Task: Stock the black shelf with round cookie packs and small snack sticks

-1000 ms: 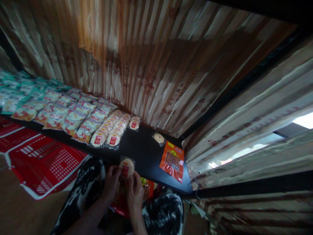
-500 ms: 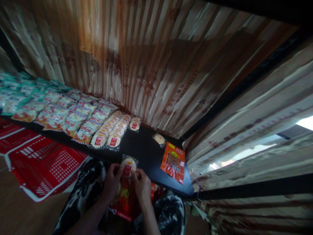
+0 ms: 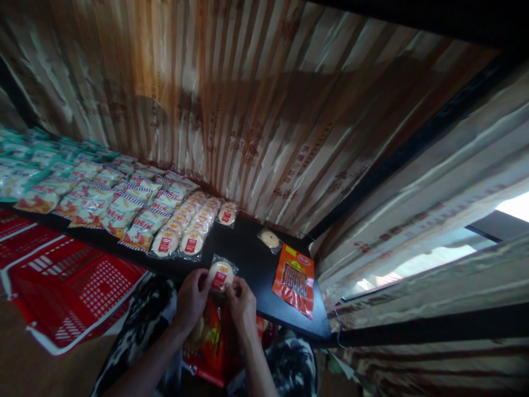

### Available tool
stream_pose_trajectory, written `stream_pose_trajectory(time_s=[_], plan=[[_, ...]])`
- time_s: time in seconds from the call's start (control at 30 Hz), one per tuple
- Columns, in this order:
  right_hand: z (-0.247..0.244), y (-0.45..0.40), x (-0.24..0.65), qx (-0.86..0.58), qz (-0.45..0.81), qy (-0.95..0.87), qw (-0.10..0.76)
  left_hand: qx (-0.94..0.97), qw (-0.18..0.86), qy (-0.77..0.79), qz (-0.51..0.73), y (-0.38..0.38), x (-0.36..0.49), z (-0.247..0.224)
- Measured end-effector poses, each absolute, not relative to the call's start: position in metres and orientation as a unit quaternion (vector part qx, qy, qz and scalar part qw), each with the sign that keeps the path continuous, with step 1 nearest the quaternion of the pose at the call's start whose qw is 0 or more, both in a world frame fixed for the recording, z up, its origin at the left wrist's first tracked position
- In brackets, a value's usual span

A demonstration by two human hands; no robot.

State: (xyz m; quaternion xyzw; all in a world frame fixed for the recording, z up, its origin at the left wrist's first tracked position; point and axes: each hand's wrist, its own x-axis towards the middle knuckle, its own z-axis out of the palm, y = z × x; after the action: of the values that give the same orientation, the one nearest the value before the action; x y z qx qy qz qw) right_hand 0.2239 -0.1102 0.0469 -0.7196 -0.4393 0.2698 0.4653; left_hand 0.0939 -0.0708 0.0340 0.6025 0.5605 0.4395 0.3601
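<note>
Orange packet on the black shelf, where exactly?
In the head view, the orange packet lies at the right end of the black shelf, right of the right hand and just below a loose round cracker.

i have one round snack packet (image 3: 221, 277) in view: a pale, flat disc in a clear, shiny wrapper with loose edges poking out beyond it. its printed face is toward me, a red block under a smaller orange-yellow mark, too blurred for me to read. it's pinched at its sides between the left hand (image 3: 192, 298) and right hand (image 3: 243, 306), by the black shelf's (image 3: 248, 267) near edge.
</note>
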Motion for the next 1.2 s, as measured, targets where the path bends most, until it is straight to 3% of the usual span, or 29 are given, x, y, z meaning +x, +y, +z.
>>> stream_pose_trajectory(time_s=[0.17,0.5,0.9,1.2], plan=[[0.044,-0.100,0.225,-0.703,0.309,-0.403,0.497,0.631,0.324,0.549,0.442,-0.057,0.097,0.032],[0.041,-0.071,0.234,-0.684,0.297,-0.400,0.533,0.612,0.357,0.511,0.487,-0.038,0.115,0.014],[0.030,-0.035,0.241,-0.690,0.253,-0.426,0.528,0.701,0.167,0.483,0.496,-0.005,0.133,-0.008],[0.028,-0.016,0.239,-0.701,0.211,-0.433,0.525,0.727,0.101,0.501,0.458,0.012,0.150,-0.021]])
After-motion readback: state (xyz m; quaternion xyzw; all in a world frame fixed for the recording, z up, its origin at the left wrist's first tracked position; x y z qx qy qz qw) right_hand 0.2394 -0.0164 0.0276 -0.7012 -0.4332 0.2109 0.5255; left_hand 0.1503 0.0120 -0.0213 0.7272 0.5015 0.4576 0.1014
